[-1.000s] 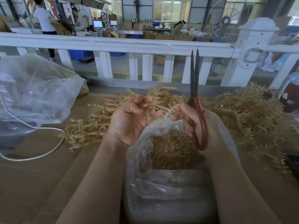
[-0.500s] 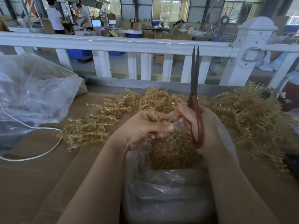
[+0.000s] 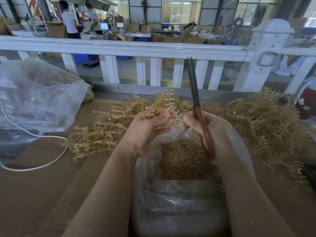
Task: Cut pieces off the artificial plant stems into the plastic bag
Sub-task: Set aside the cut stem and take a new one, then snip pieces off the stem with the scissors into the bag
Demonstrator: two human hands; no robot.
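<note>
Stem (image 3: 165, 104) pinched in left hand (image 3: 147, 130), held over open bag (image 3: 188, 199) that sits between the forearms. Bag holds gold cut pieces (image 3: 181, 159). Right hand (image 3: 206, 132) grips scissors (image 3: 198, 108) by red handles, blades closed, tips up; thumb touches the stem's clear stalk. Stem pile (image 3: 256, 120) spread behind the bag on brown table (image 3: 34, 194). Second bag (image 3: 37, 103), white cord (image 3: 42, 151) left. No legible writing.
</note>
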